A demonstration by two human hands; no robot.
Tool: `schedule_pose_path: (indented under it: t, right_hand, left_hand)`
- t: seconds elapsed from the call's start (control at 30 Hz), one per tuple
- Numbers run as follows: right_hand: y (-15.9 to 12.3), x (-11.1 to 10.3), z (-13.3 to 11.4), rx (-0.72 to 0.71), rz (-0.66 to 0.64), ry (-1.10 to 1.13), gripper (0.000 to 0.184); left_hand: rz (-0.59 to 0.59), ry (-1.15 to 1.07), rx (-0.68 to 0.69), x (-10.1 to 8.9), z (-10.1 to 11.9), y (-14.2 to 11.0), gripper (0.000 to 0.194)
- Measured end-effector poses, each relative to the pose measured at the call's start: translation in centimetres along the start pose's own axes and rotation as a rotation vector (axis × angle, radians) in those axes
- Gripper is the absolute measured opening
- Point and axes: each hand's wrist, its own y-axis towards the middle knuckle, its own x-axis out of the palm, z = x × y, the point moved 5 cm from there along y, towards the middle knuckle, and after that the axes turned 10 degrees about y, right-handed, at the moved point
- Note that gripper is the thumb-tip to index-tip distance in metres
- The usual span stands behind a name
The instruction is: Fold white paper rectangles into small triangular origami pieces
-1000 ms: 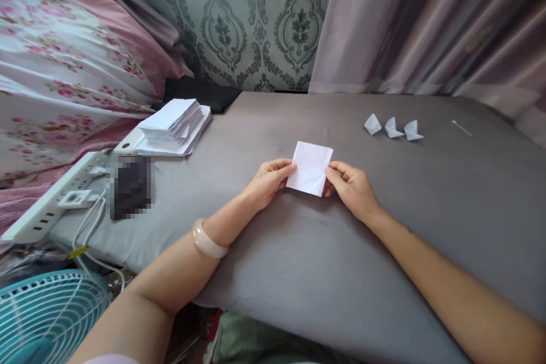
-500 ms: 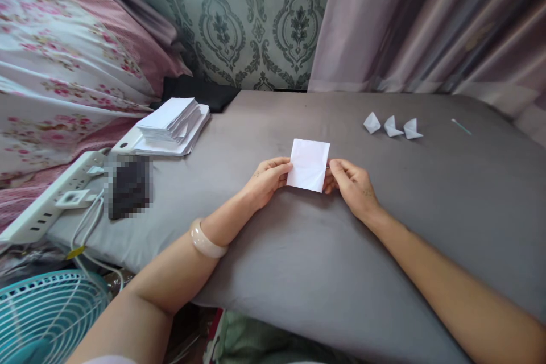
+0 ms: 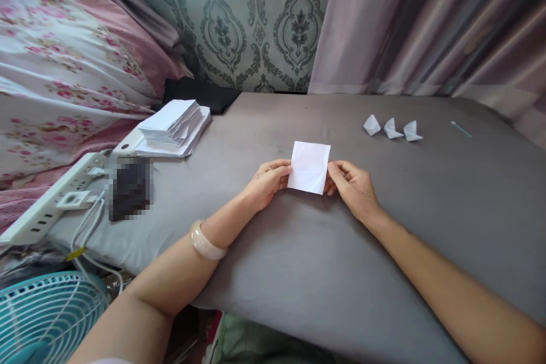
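A small white sheet of paper (image 3: 310, 167), nearly square and with faint creases, is held up in front of me above the grey bed surface (image 3: 298, 273). My left hand (image 3: 271, 182) pinches its left edge, thumb on the front and fingers behind. At the opposite edge, my right hand (image 3: 352, 187) has its thumb and fingers closed on the paper's right side; some of its fingertips are hidden behind the sheet. Three folded white paper boats, the left one (image 3: 372, 125), the middle one (image 3: 393, 128) and the right one (image 3: 412, 131), sit in a row beyond my right hand.
Far left lies a stack of white paper (image 3: 170, 125). Near it are a white power strip (image 3: 51, 196) with cables and a blurred dark object (image 3: 130, 189). A cotton swab (image 3: 462, 128) rests at far right. A turquoise fan (image 3: 51, 315) stands at lower left.
The paper has turned slightly, so its edges look more level. My right thumb shifted off its right edge, then came back close against it. The boats and stack stay put.
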Motion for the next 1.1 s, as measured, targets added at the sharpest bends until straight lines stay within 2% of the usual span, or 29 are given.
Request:
schedule_pose_path:
  t: [0.27,0.4,0.63,0.87,0.97,1.03,1.1]
  right_hand:
    - [0.11,-0.04,0.39,0.037,0.008,0.004,0.037]
    - [0.17,-0.07,0.45,0.037,0.008,0.004,0.034]
    - [0.2,-0.1,0.44,0.029,0.017,-0.019,0.03]
    - [0.16,-0.14,0.44,0.032,0.029,-0.035,0.031]
    - [0.1,-0.08,0.26,-0.016,0.005,-0.036,0.035]
    - [0.01,0.06,-0.01,-0.096,-0.038,-0.066,0.039]
    - [-0.11,0.18,-0.21,-0.194,-0.078,-0.123,0.034]
  left_hand:
    - [-0.027,0.046,0.026,0.11,0.03,-0.11,0.027]
    - [-0.043,0.044,0.048,0.13,0.0,-0.07,0.024]
    - [0.009,0.049,0.062,-0.38,-0.38,0.32,0.013]
    - [0.014,0.082,0.059,-0.31,-0.39,0.16,0.013]
    - [0.031,0.076,0.043,-0.4,-0.29,0.12,0.01]
    - [0.047,0.046,0.015,-0.59,-0.28,0.18,0.009]
    - [0.049,0.011,-0.018,-0.77,-0.32,0.29,0.007]
